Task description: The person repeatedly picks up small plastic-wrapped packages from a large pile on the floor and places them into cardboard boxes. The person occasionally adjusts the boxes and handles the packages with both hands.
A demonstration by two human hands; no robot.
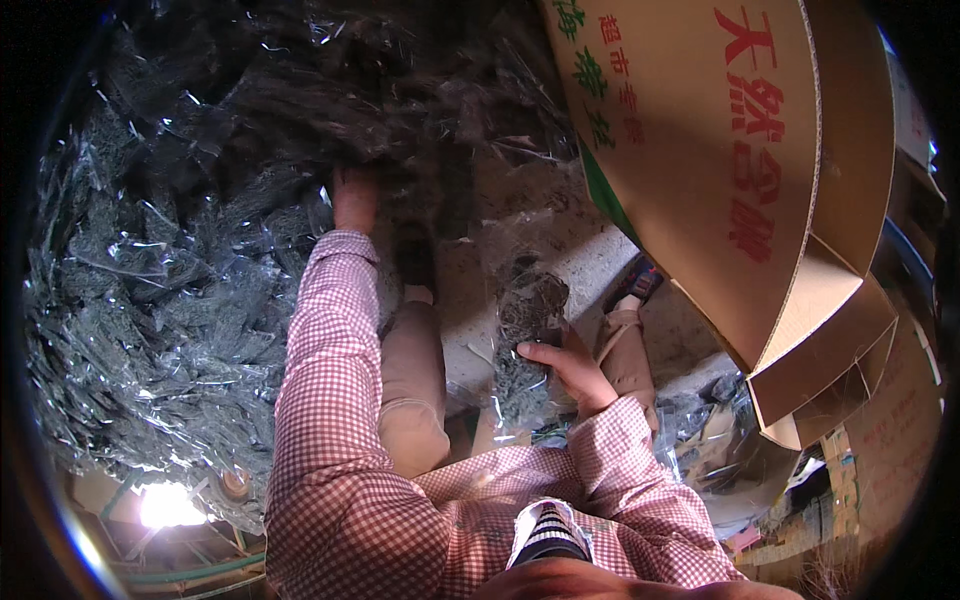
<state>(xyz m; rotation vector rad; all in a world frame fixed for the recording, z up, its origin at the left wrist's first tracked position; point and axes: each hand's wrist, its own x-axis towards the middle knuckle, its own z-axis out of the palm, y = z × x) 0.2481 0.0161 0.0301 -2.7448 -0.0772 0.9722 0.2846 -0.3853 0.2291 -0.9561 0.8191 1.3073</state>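
My right hand (566, 367) holds a clear plastic packet (525, 315) of dark, stringy dried material in front of my lap, with the thumb lying across it. My left hand (356, 199) reaches forward into the shadowed edge of a large heap of similar packets (172, 277). Its fingers are hidden in the dark, so what they touch does not show. The heap fills the left and the far side of the view, with glossy film catching the light. Both forearms are in red-and-white checked sleeves.
A large open cardboard carton (675, 150) with red and green printing stands at the right, its flaps spread towards me. My shoes and legs are on the pale floor (469, 330) between heap and carton. More clear plastic (720, 427) lies at the lower right.
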